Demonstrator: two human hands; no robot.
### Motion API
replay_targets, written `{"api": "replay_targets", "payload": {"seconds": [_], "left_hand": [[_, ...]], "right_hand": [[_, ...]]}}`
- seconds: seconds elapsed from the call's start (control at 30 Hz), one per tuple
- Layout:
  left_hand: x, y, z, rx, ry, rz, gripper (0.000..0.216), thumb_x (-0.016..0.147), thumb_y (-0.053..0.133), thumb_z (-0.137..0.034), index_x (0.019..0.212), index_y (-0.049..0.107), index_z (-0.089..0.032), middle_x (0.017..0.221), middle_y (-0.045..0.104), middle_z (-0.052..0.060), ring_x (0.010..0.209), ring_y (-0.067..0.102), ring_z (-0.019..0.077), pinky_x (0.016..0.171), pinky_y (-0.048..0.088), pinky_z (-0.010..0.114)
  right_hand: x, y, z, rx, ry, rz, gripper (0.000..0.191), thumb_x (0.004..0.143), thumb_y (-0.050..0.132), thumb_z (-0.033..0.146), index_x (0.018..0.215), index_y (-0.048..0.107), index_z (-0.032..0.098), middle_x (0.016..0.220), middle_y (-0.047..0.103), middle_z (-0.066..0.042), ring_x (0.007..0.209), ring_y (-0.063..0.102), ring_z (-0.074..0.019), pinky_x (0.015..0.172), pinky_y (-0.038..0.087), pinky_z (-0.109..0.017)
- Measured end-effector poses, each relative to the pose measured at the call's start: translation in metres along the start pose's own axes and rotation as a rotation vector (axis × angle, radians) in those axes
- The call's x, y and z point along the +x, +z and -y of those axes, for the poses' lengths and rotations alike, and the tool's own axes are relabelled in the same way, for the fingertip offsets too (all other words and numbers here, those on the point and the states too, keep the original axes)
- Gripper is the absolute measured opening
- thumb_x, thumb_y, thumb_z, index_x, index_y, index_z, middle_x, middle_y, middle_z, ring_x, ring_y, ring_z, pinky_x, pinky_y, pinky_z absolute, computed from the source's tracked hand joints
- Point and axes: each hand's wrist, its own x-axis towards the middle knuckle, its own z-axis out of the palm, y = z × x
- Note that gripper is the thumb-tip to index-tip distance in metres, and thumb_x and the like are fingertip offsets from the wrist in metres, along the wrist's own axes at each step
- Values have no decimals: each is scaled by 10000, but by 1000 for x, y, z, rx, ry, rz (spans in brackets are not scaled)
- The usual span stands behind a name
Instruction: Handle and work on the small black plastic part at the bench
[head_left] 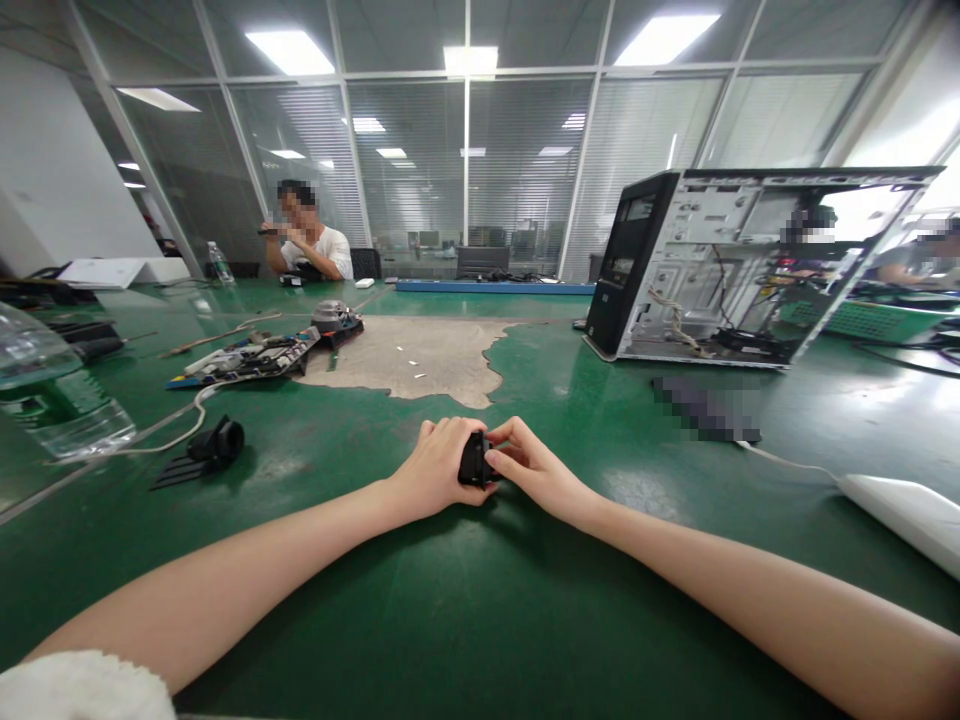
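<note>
1. Small black part (475, 461) gripped between left hand (435, 470) and right hand (529, 470), fingers of both closed around it, just above the table (480, 600).
2. Well left of the part: circuit board (251, 357), stripped out. Right of the part: PC case (720, 265), open.
3. Judged mid-job; purpose of the part not discernible.

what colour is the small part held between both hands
Black; the small part shows best in the head view, between the left hand and right hand.

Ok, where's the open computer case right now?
In the head view, the open computer case stands on the green table at the far right, beyond the right hand, with its open side facing the camera and cables showing inside.
</note>
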Motion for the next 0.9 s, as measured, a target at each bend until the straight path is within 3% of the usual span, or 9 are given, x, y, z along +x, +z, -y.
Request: {"api": "replay_targets", "payload": {"seconds": [0.1, 0.3, 0.5, 0.6, 0.9], "left_hand": [[0, 0, 0, -4, -4, 7, 572, 605, 656, -401, 1071, 389, -205, 974, 539, 40, 894, 503, 236, 760, 303, 351], [0, 0, 1, -7, -4, 10, 571, 597, 655, -357, 1077, 383, -210, 1004, 543, 44, 920, 501, 247, 766, 306, 354], [0, 1, 1, 4, -10, -2, 585, 604, 652, -392, 1084, 382, -199, 982, 538, 46, 910, 502, 240, 765, 305, 354], [0, 1, 0, 3, -15, -2, 584, 597, 659, -401, 1076, 390, -204, 970, 539, 40, 899, 504, 238, 759, 303, 351], [-1, 0, 1, -9, -18, 7, 582, 591, 658, -372, 1079, 390, -204, 1000, 540, 43, 922, 500, 245, 772, 302, 355]], "right_hand": [[-1, -1, 0, -35, 13, 21, 200, 817, 498, 338, 943, 440, 193, 878, 533, -19, 770, 557, -140, 697, 479, -315], [-7, -1, 4, -121, -194, 36, 227, 788, 551, 289, 977, 451, 213, 1035, 480, -52, 945, 534, -172, 777, 489, -324], [-2, 1, 2, -3, -35, 19, 202, 818, 505, 353, 927, 427, 202, 812, 547, -2, 745, 577, -134, 657, 492, -284], [-1, 1, 1, -8, -22, -3, 228, 801, 533, 340, 953, 433, 202, 906, 545, -24, 824, 576, -150, 671, 499, -287], [-7, 1, 1, -123, -196, 27, 214, 796, 543, 250, 995, 468, 230, 1026, 471, -45, 986, 504, -174, 783, 505, -318]]}}
